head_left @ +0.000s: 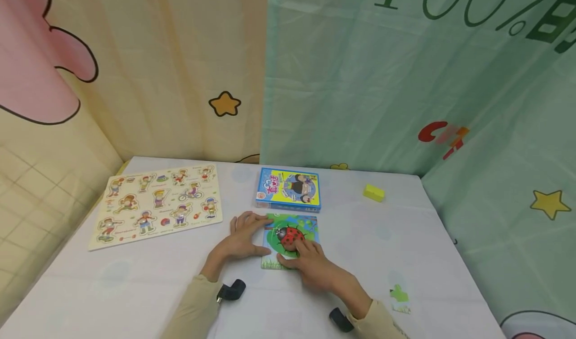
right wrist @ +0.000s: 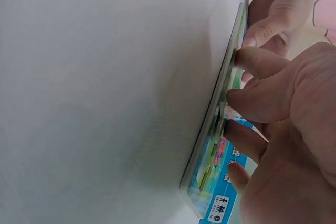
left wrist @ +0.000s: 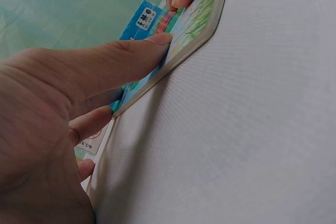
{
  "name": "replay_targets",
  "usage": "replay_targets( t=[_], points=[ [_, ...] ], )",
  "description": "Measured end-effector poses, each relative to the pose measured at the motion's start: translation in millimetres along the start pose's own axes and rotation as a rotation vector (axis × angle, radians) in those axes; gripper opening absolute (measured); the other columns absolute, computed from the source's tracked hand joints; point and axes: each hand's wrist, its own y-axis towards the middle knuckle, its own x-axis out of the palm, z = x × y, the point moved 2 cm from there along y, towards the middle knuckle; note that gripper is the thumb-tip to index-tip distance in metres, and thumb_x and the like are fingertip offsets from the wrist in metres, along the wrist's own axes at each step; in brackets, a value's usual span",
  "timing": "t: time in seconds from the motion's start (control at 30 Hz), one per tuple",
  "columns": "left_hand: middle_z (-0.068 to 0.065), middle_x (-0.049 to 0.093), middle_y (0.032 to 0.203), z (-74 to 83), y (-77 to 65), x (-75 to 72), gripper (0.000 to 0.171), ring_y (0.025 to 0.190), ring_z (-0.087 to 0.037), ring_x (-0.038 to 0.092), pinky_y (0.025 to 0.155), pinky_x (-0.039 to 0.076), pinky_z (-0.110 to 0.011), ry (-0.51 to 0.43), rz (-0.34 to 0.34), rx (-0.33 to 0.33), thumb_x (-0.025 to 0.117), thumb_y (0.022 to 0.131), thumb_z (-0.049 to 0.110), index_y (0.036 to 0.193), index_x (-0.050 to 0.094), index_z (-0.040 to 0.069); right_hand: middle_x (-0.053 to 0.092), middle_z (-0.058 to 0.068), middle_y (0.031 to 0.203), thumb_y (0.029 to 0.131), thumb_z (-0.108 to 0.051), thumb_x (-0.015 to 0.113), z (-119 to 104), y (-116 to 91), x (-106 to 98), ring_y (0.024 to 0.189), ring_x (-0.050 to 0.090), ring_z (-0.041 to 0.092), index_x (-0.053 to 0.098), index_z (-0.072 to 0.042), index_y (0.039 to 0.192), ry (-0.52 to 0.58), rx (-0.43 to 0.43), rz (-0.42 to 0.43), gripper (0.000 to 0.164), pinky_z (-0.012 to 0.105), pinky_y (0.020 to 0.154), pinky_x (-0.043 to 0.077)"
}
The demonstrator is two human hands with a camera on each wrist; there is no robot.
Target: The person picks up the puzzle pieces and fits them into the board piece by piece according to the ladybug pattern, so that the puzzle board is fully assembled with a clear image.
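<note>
A small ladybug jigsaw puzzle lies flat on the table in front of both hands. My left hand steadies its left side, the thumb on the lower left edge and the fingers spread towards the upper left corner. From the right, my right hand rests thumb and fingertips on the picture, over the ladybug's lower part. In the right wrist view, the fingertips of the right hand touch the puzzle's face, where some pieces look slightly raised. The palm hides the puzzle's lower right.
A loose puzzle piece, green and white with grass, lies at the right front. Behind the puzzle is a blue and yellow box. A figure-covered board lies at left, a yellow block at back right. Curtains bound the table.
</note>
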Motion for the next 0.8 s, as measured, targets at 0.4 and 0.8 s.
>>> replay_targets(
  t=[0.4, 0.8],
  points=[
    [-0.012, 0.044, 0.151, -0.5, -1.5, -2.0, 0.075, 0.149, -0.042, 0.01, 0.116, -0.002, -0.068, -0.003, 0.006, -0.001, 0.084, 0.079, 0.027, 0.146, 0.052, 0.015, 0.036, 0.005, 0.154, 0.093, 0.005, 0.057, 1, -8, -1, 0.137, 0.036, 0.025, 0.037, -0.024, 0.156, 0.007, -0.059, -0.05, 0.072, 0.046, 0.116, 0.032],
    [-0.01, 0.041, 0.153, -1.8, -0.2, -1.0, 0.077, 0.15, -0.041, 0.009, 0.116, -0.003, -0.066, -0.024, 0.002, 0.004, 0.084, 0.079, 0.027, 0.147, 0.051, 0.016, 0.047, 0.005, 0.155, 0.102, -0.009, 0.053, 28, -17, -12, 0.142, 0.045, 0.027, 0.052, -0.013, 0.147, 0.313, -0.061, 0.083, 0.045, 0.049, 0.113, 0.042]
  ],
)
